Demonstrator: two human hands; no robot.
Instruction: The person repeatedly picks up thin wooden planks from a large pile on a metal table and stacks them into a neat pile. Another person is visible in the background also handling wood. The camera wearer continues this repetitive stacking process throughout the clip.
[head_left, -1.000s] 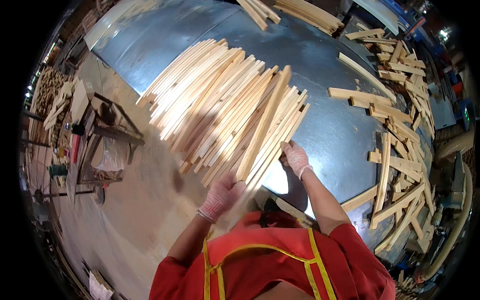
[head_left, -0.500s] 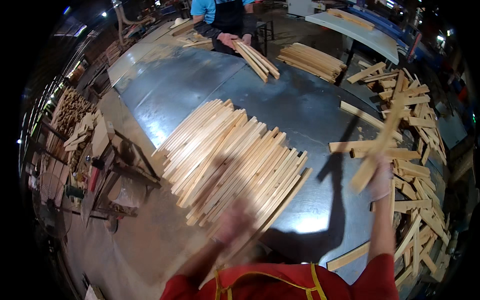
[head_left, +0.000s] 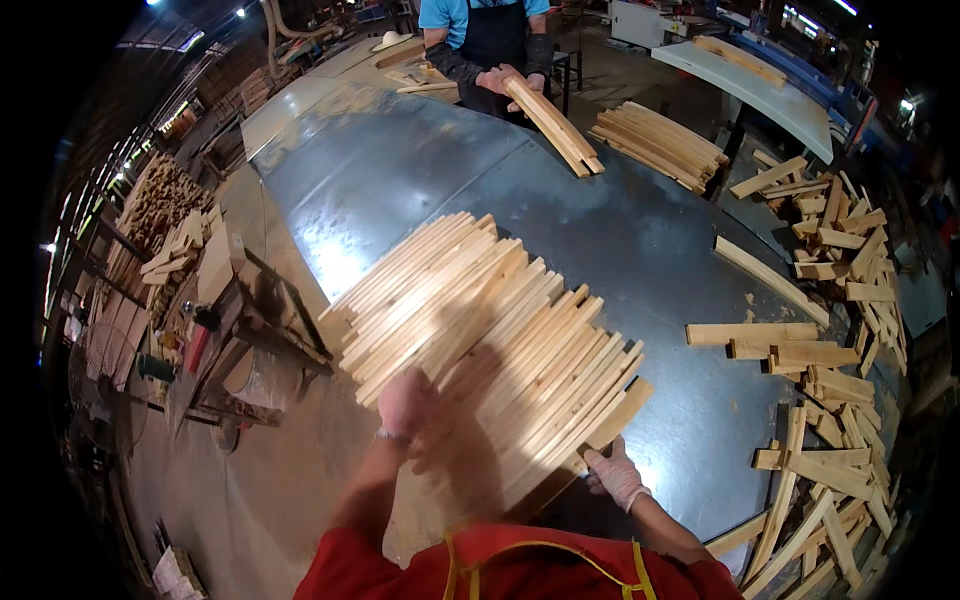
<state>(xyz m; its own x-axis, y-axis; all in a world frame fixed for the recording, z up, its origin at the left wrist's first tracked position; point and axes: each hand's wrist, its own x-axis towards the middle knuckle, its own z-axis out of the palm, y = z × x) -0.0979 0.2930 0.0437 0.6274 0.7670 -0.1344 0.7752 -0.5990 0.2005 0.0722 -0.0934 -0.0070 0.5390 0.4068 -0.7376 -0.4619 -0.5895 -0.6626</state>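
A row of light wooden slats [head_left: 470, 320] lies side by side on the metal-topped table in front of me. My left hand [head_left: 408, 402], gloved, is at the near ends of the slats on the row's left part; its fingers are hidden behind the back of the hand. At the row's right edge, my gloved right hand [head_left: 617, 474] grips the near end of a wider wooden slat [head_left: 622, 412] lying against the others. Shadow falls over the middle of the row.
Loose wooden pieces [head_left: 840, 470] are heaped along the right edge of the metal table [head_left: 640, 270]. Across the table, a person [head_left: 490, 50] in a blue shirt and dark apron holds several slats [head_left: 555, 125]. A stack of slats [head_left: 660, 140] stands at the far right.
My right hand has come left from the loose heap with a wooden piece, now at the row's right edge. My left hand has shifted left and up. The other person's slats are gathered closer together.
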